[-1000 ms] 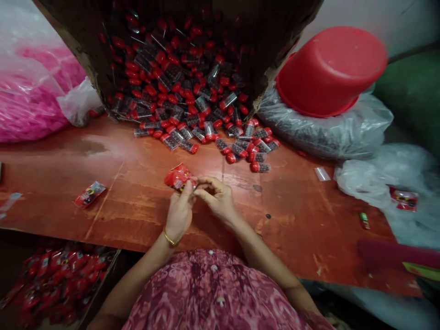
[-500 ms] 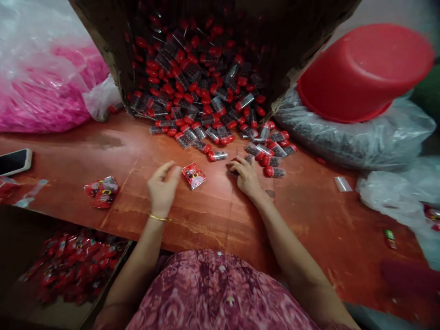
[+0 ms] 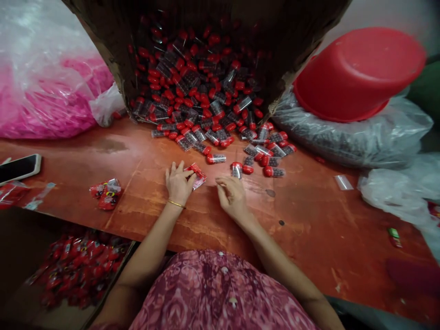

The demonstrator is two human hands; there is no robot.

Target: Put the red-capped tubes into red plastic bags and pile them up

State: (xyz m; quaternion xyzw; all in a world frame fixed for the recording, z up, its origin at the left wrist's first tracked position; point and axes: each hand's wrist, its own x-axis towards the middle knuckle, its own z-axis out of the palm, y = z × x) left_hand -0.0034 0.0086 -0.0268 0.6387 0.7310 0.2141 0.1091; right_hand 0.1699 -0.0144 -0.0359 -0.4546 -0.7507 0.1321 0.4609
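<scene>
My left hand (image 3: 179,184), with a thin gold-coloured bangle at its wrist, has thumb and fingers on a small flat red printed packet (image 3: 198,177). Part of that packet is hidden under the fingers. To its right, my right hand (image 3: 232,196) hovers low over the table with curled fingers; whether anything is in them is hidden. Just beyond those fingers lie two clear capsule tubes with red caps and dark beads, one upright-facing tube (image 3: 236,170) and its neighbour (image 3: 248,165). Another capsule (image 3: 216,158) rests farther back.
An open carton (image 3: 118,68) spills many similar capsules onto the table (image 3: 144,201). Red packets (image 3: 107,193) lie left, near a phone (image 3: 20,168). A box of red packets (image 3: 82,266) sits below. A red tub (image 3: 357,73) stands on a plastic bag (image 3: 347,142) at right.
My left hand has moved right and forward onto the red packet. My right hand has drawn back and left from the capsules, leaving two on the table.
</scene>
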